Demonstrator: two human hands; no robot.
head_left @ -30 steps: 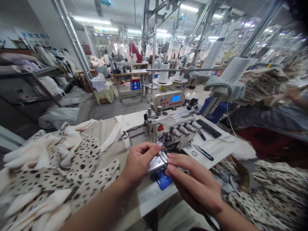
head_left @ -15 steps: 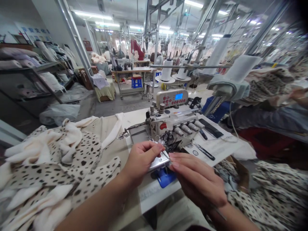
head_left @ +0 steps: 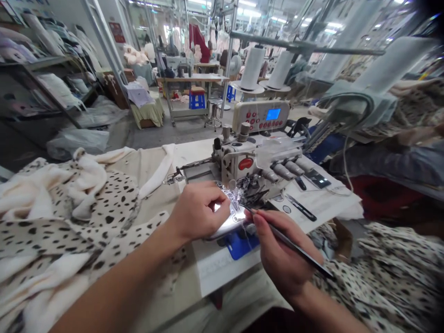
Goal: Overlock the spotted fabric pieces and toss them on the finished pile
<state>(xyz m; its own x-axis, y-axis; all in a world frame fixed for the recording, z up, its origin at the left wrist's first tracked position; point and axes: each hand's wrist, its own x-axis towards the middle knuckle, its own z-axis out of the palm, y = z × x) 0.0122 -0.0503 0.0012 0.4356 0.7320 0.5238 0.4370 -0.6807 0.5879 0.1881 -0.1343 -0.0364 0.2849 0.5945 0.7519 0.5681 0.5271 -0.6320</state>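
An overlock sewing machine (head_left: 236, 155) stands before me, its lamp lighting loose pale threads (head_left: 233, 196) at the needle area. My left hand (head_left: 199, 210) is closed beside the bright metal plate (head_left: 227, 226), thumb against curled fingers; whatever they pinch is hidden. Held like a pen in my right hand (head_left: 282, 247) are slim dark tweezers (head_left: 294, 249), their tip pointing left toward the lit plate. Under the plate sits a blue part (head_left: 241, 243), with a thin thread hanging over it.
Spotted and cream fabric (head_left: 111, 203) is heaped at the left. A black slim tool (head_left: 301, 207) and a phone-like dark slab (head_left: 317, 178) lie right of the machine. More spotted fabric (head_left: 388, 263) is piled at lower right, with a person's sleeve (head_left: 388, 159) above. Thread cones (head_left: 252, 68) stand behind.
My right hand has turned from a flattened pose to a pen-like grip, bringing the tweezers into plain sight. My left hand has curled more. The machine's lamp is now brighter, and the view has tilted down.
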